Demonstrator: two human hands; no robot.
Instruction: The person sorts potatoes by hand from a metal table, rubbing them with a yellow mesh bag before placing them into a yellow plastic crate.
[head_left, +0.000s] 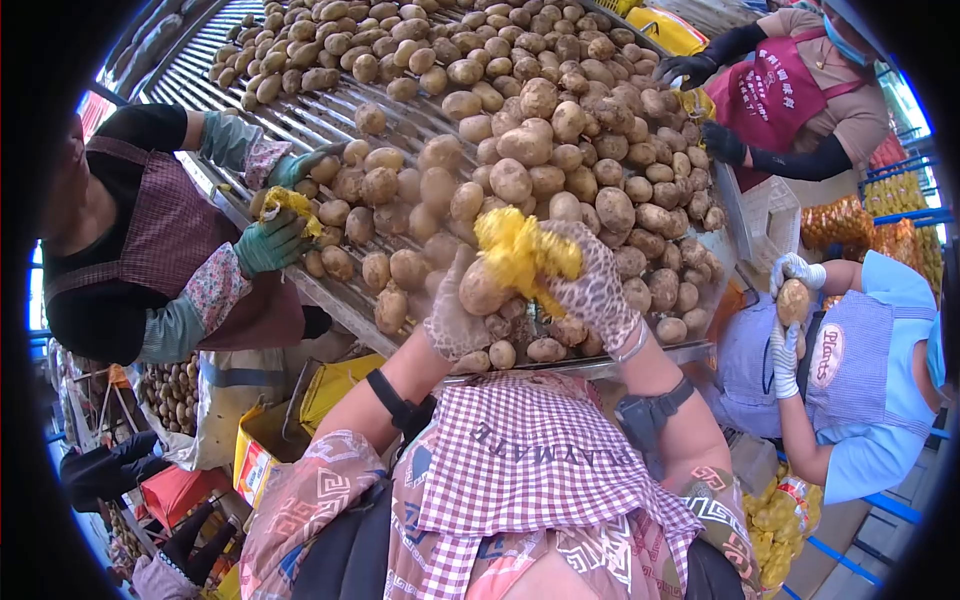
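Note:
My left hand (455, 318), in a patterned light glove, is closed around a brown potato (483, 290); motion smears the glove a little. In my right hand (592, 285), in a spotted glove, is a bunch of crumpled yellow netting (522, 248), which hangs against the potato's upper side. Both hands are close together over the near edge of the sorting table. Loose potatoes (525, 147) are piled just beyond them, and a few small ones lie below my fingers.
The slatted metal table (330, 115) has a raised rim (640, 358) in front of me. At left, a person's gloved hands (275, 240) hold yellow netting. Another person (800, 90) works at upper right. A third person at right holds a potato (793, 302). Yellow crates (265, 445) stand lower left.

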